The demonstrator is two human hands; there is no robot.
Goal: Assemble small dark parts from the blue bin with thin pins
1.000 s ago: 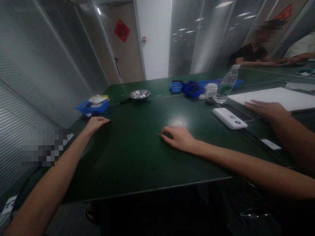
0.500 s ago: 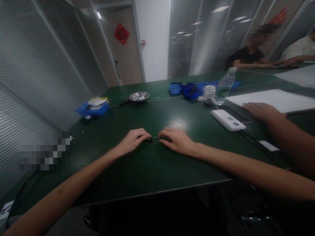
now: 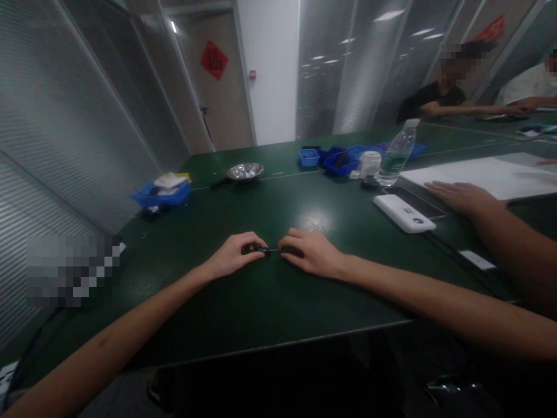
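Note:
Over the green table, my left hand (image 3: 235,253) is closed round a small black piece (image 3: 263,251) with some green on it; its exact kind is too small to tell. My right hand (image 3: 311,249) grips the dark handle of a screwdriver (image 3: 292,251). The screwdriver's thin metal shaft points left and its tip meets the black piece or stops right beside it. Both hands are low at the table's middle, a short gap apart, and fingers cover part of each thing.
Beyond my hands stand a metal pan (image 3: 246,172) with small pieces, a blue tray (image 3: 163,194) and blue bins (image 3: 342,164). To the right are a water bottle (image 3: 398,154), a white power bank (image 3: 404,213), a phone (image 3: 415,201) and another person's arm (image 3: 500,226).
My left hand has tilted, so more of the black piece shows between its fingers. The screwdriver has dropped slightly. At the far right, a co-worker's white sheet has moved out of its place.

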